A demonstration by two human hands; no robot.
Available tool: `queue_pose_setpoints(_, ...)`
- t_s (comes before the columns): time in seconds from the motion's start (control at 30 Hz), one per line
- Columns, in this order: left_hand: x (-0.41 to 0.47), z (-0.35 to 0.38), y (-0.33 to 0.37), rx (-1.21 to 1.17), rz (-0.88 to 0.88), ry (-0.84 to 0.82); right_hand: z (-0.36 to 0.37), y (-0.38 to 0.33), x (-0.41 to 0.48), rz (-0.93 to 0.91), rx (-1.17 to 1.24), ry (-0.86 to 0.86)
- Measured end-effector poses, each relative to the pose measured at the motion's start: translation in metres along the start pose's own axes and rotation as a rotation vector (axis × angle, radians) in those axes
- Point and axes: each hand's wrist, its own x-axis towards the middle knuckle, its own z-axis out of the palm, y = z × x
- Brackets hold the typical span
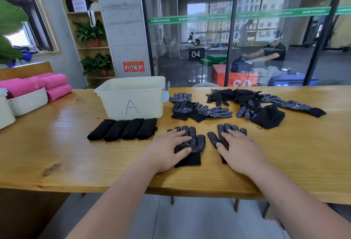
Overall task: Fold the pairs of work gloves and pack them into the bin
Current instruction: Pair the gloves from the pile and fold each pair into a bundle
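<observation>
From the head camera, two dotted black work gloves lie flat side by side near the front of the tabletop point(76, 143), long axes running front to back, cuffs toward the person and tips toward the bin point(131, 98). The left hand point(167, 147) presses the left glove point(197, 142) and the right hand point(241, 149) presses the right glove point(218, 136), fingers point(182, 134) straight and released. Four folded pairs point(121, 129) lie in a row before the bin.

We are pressing left hand point(167, 148) flat on one glove point(191, 146) | right hand point(240, 150) flat on another glove point(221, 137) | bin point(131, 96) standing behind four folded bundles point(123, 129).
</observation>
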Motion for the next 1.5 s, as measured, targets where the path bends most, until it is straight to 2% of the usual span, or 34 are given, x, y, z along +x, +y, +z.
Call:
queue_pose_setpoints(0.17, 0.0, -0.001, 0.0, -0.045, 0.024, 0.031, -0.009, 0.012, -0.013, 0.012, -0.013, 0.02)
queue_pose_setpoints(0.27, 0.011, -0.009, 0.008, -0.109, -0.027, 0.025, -0.018, 0.012, -0.006, 0.015, 0.006, 0.025)
queue_pose_setpoints(0.47, 0.051, 0.009, 0.053, 0.121, -0.186, -0.111, -0.003, -0.006, 0.027, 0.06, -0.044, -0.156)
queue_pose_setpoints(0.8, 0.069, 0.027, 0.039, 0.244, -0.311, -0.154, 0.005, 0.004, 0.05, 0.053, -0.077, -0.181)
queue_pose_setpoints(1.2, 0.024, 0.021, 0.048, 0.256, -0.204, -0.219, 0.002, 0.001, 0.006, -0.052, -0.077, -0.209)
queue_pose_setpoints(1.37, 0.024, 0.018, 0.049, 0.237, -0.214, -0.192, 0.003, -0.007, 0.003, -0.035, -0.008, -0.114)
queue_pose_setpoints(1.43, 0.025, 0.017, 0.048, 0.205, -0.227, -0.154, 0.004, -0.007, 0.002, -0.056, 0.051, 0.009)
queue_pose_setpoints(1.5, 0.025, 0.016, 0.045, 0.118, -0.242, -0.066, 0.001, -0.002, -0.002, -0.095, 0.183, 0.205)
